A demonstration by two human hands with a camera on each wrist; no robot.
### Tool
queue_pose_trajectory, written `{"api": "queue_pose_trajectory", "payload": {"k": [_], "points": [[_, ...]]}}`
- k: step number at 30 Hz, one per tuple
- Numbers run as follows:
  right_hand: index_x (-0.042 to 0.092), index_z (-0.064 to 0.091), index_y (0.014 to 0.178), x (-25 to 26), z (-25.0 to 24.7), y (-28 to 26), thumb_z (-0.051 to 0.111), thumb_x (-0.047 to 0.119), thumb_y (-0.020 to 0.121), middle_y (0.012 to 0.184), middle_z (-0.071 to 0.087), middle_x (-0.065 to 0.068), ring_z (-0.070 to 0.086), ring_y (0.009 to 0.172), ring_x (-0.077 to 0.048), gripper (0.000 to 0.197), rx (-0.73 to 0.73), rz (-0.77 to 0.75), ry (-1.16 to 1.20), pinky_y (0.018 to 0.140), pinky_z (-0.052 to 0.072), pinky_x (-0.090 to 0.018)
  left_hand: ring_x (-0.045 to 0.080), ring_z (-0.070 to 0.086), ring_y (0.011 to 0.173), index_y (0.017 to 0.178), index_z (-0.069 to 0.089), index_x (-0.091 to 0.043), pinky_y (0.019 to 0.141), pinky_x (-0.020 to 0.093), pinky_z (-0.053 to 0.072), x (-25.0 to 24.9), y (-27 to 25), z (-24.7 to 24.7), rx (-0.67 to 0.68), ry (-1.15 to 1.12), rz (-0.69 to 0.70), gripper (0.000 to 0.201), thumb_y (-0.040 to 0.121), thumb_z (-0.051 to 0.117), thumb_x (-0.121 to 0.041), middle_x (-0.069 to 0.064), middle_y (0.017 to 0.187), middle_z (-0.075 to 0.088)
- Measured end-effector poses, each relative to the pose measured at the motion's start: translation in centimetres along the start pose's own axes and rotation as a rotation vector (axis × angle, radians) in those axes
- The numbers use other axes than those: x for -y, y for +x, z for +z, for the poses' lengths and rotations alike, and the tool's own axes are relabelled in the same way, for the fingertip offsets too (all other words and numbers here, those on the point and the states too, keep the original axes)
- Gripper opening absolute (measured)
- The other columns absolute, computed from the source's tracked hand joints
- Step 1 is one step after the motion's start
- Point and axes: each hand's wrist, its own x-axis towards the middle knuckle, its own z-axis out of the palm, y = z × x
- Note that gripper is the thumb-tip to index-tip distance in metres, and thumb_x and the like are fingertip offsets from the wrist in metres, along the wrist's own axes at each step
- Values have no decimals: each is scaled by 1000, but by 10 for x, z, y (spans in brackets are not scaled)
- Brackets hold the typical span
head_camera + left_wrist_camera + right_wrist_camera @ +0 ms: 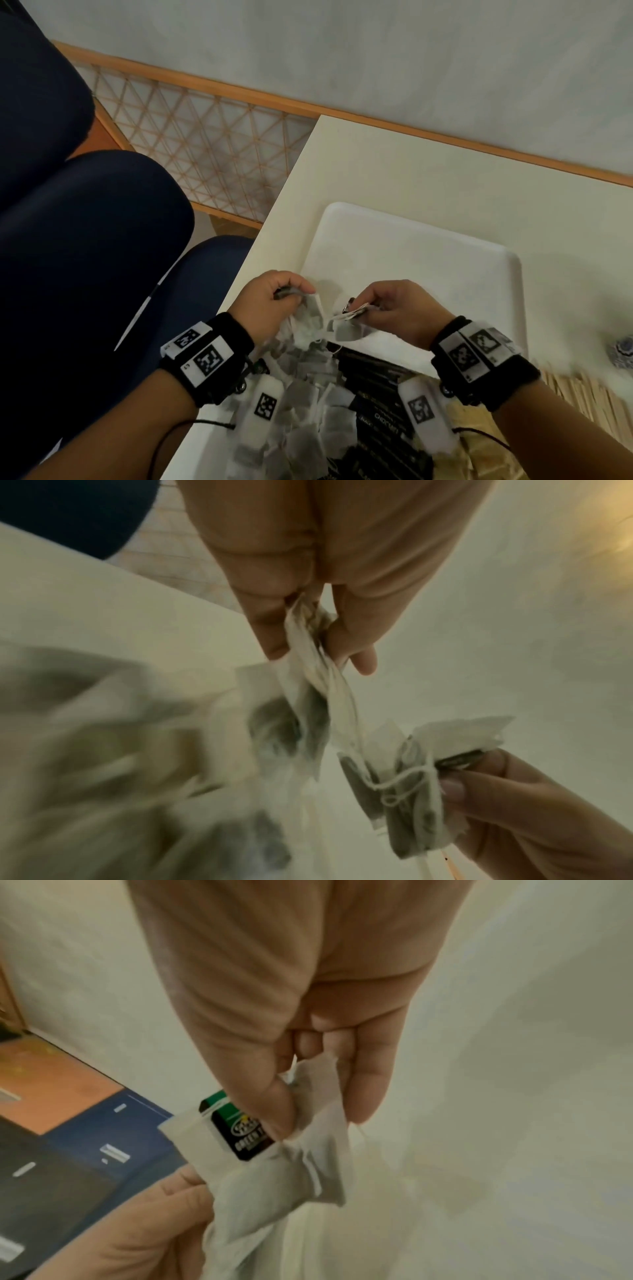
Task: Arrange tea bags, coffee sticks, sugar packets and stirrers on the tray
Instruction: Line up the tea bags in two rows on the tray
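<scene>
The left hand (270,301) has its fingers (270,626) curled and pinched on the top of a clump of tea bags (308,685), which hangs down from the pinch with its long axis running from the hand toward the heap below. The right hand (394,313) pinches a second small bunch of tea bags (301,1167) between thumb and fingers (366,1091); a green and black paper tag (236,1131) sticks out beside the thumb, and white string (404,780) loops round this bunch. The two bunches hang just beside each other, near the near left corner of the white tray (445,260), a little above its surface; whether strings join them cannot be told.

The tray lies on the cream table (376,164), its long sides running away from the person. Its far and middle parts are bare. At its near end lies a loose heap of tea bags (308,411), pointing every way, and just right of it a row of black coffee sticks (380,397) lying side by side, long axes running roughly left to right. Further right, pale wooden stirrers (565,387) lie packed in parallel.

The table's left edge runs close to the left hand, with dark blue chair seats (85,240) beyond it. The far table edge meets a wooden ledge (445,137) under the wall
</scene>
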Motion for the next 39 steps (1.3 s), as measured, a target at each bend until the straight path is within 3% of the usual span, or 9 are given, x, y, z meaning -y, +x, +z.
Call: {"api": "queue_pose_trajectory", "payload": {"k": [4, 7, 12, 15, 18, 22, 25, 29, 39], "points": [[24, 74, 74, 12, -20, 7, 74, 19, 68, 90, 74, -4, 68, 93, -26, 7, 34, -47, 149, 89, 53, -41, -8, 60, 75, 83, 69, -27, 69, 7, 45, -23, 34, 9, -9, -1, 55, 38, 89, 54, 7, -7, 91, 66], [17, 74, 77, 19, -29, 18, 74, 6, 74, 93, 73, -14, 67, 88, -24, 11, 25, -62, 188, 88, 51, -43, -1, 61, 75, 83, 69, -26, 71, 10, 48, -31, 58, 23, 17, -9, 41, 39, 91, 51, 6, -9, 86, 67], [14, 73, 78, 18, -32, 36, 69, 3, 80, 79, 71, -9, 61, 72, -15, 12, 4, -25, 157, 75, 49, -32, 9, 63, 69, 85, 72, -16, 67, 17, 51, -32, 79, 41, 118, -122, -153, 31, 91, 49, 4, 0, 79, 69], [15, 71, 78, 12, -34, 46, 66, 6, 82, 76, 69, -7, 60, 69, -15, 11, -114, 16, 177, 71, 51, -33, 14, 61, 72, 70, 72, -21, 74, 31, 50, -32, 80, 44, 101, -215, -272, 21, 85, 59, -28, 1, 74, 67], [14, 70, 80, 8, -32, 50, 65, 6, 83, 73, 68, -6, 63, 67, -18, 10, -162, 27, 218, 69, 54, -34, 8, 56, 56, 58, 67, -23, 63, 25, 45, -30, 75, 43, 180, -153, -238, 37, 67, 67, -59, -6, 59, 61], [10, 72, 87, 8, -29, 49, 66, 4, 83, 75, 71, -6, 67, 70, -20, 10, -127, 9, 266, 65, 54, -29, 21, 69, 80, 84, 72, -16, 83, 39, 53, -22, 75, 46, 232, -127, -195, 16, 71, 82, -19, 9, 86, 74], [16, 72, 94, 9, -32, 47, 67, 0, 82, 78, 70, -6, 63, 67, -13, 21, -103, 0, 315, 62, 50, -21, 26, 69, 86, 101, 69, -7, 87, 42, 54, -15, 77, 48, 178, -136, -224, 26, 78, 77, -16, 12, 93, 73], [28, 68, 100, 7, -38, 45, 71, -3, 78, 79, 70, -9, 61, 69, -16, 38, -118, 8, 311, 68, 54, -26, 33, 68, 94, 103, 69, -6, 90, 46, 53, -11, 76, 47, 176, -186, -248, 27, 79, 76, -16, 14, 97, 73], [21, 74, 96, 3, -41, 48, 74, 5, 77, 69, 69, 4, 58, 59, -5, 26, -78, 71, 192, 61, 48, -18, 31, 69, 91, 103, 68, -9, 87, 48, 55, -7, 81, 42, 135, -140, -239, 41, 70, 80, -30, 13, 96, 73]]}}
